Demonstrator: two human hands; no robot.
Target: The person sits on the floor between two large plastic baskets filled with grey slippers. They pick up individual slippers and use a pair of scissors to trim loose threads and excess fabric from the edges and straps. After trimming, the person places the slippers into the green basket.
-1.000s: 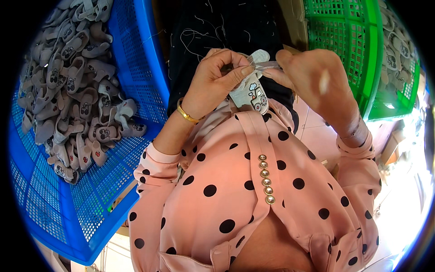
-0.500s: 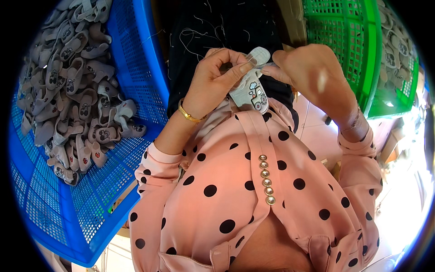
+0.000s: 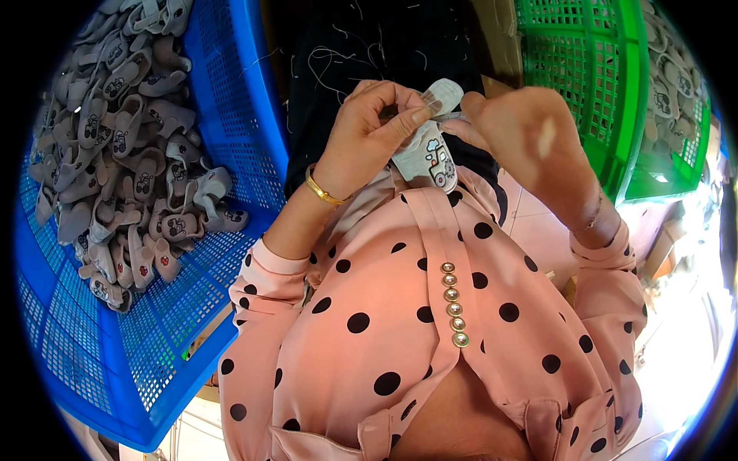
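Note:
Over my lap I hold a small grey cloth slipper [image 3: 435, 160] with a cartoon vehicle on its toe. The toe points toward my body and the pale heel end [image 3: 443, 95] points away. My left hand [image 3: 372, 127] is closed on its left side, thumb and index finger pinching the fabric near the heel end. Close against its right side is my right hand [image 3: 530, 134], its thumb and fingers drawn together by the opening. Whatever those fingertips grip is too small or hidden to make out.
To my left stands a blue plastic basket [image 3: 257, 100] with a heap of similar grey slippers [image 3: 123, 146]. A green basket [image 3: 580, 84] on my right has more slippers [image 3: 676, 81] beyond its near wall. Loose pale threads [image 3: 327, 54] lie on the dark cloth over my lap.
My right hand has shifted slightly toward my body and its wrist has turned a little. My left hand keeps its pinch on the slipper, which has barely moved.

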